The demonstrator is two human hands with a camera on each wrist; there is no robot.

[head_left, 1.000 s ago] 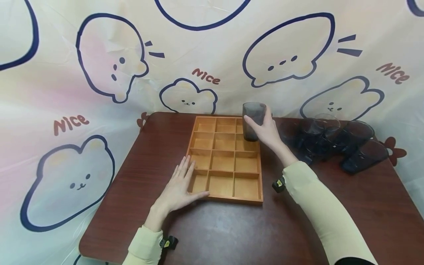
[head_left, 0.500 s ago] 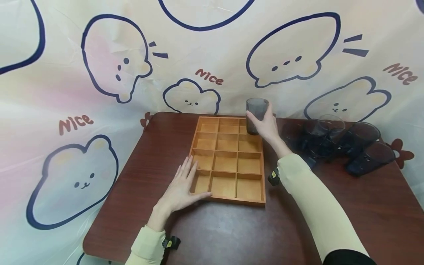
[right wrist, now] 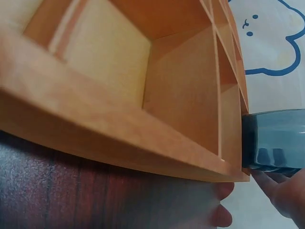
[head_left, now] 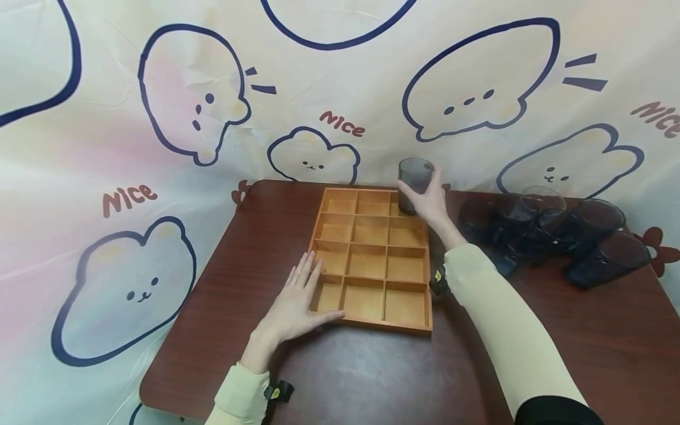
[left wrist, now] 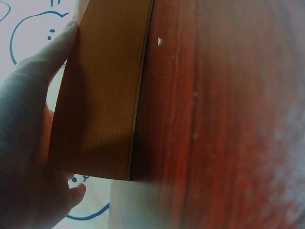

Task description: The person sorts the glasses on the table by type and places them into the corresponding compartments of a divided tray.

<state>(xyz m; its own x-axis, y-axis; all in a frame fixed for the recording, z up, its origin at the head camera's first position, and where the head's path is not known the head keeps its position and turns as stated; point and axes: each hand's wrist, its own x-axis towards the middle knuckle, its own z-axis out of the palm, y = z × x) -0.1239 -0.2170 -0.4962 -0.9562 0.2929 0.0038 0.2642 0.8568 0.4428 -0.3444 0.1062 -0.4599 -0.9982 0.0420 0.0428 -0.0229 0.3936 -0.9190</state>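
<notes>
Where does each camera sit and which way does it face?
Head: worn on the head, facing forward and down at the wooden box and dark cup; left hand, right hand and sleeves show.
Left wrist: worn there, facing the box's outer wall and table; left hand at left.
Right wrist: worn there, facing across box compartments toward the cup; right hand at lower right.
Head and right wrist share the cup.

Curtained booth; cartoon backdrop (head_left: pixel 366 77), table (head_left: pixel 382 378)
</notes>
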